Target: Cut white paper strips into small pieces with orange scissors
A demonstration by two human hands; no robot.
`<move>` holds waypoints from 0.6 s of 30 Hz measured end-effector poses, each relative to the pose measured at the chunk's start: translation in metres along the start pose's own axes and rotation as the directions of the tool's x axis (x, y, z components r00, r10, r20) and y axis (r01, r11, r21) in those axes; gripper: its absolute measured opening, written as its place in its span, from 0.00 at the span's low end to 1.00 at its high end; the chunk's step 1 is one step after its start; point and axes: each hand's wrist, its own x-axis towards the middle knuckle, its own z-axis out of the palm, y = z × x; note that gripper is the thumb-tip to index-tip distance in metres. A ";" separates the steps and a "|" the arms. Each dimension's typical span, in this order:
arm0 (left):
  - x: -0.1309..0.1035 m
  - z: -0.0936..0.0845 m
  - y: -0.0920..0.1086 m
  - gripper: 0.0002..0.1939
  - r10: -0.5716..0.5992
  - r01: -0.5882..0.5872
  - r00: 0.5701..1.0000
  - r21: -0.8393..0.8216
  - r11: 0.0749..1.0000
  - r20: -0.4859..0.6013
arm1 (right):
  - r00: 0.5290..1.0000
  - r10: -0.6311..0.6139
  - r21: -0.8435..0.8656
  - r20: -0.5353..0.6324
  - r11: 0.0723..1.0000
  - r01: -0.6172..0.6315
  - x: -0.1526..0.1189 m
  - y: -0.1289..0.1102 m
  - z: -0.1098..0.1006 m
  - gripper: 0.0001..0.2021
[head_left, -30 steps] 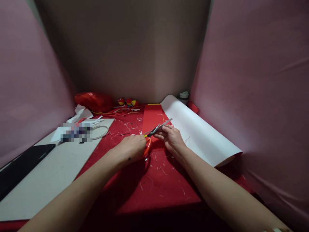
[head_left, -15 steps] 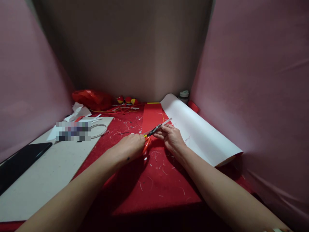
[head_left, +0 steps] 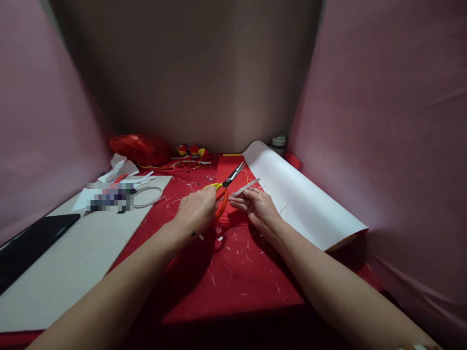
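Scissors [head_left: 226, 182] are up over the red sheet [head_left: 224, 167], just beside a thin pale strip [head_left: 251, 183]. Left hand [head_left: 198, 204] is wrapped round the handles [head_left: 224, 203], right hand [head_left: 260, 206] has the strip pinched. Big curled white sheet [head_left: 297, 194] is off right, pale board [head_left: 91, 262] left, red cloth [head_left: 255, 282] underneath.

Scissor handles [head_left: 224, 203] partly behind left hand [head_left: 197, 207]
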 end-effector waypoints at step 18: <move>0.013 0.011 -0.006 0.09 0.074 -0.061 0.994 -0.172 0.983 0.075 | 0.992 -0.079 0.008 -0.095 0.997 0.080 0.006 -0.007 -0.002 0.06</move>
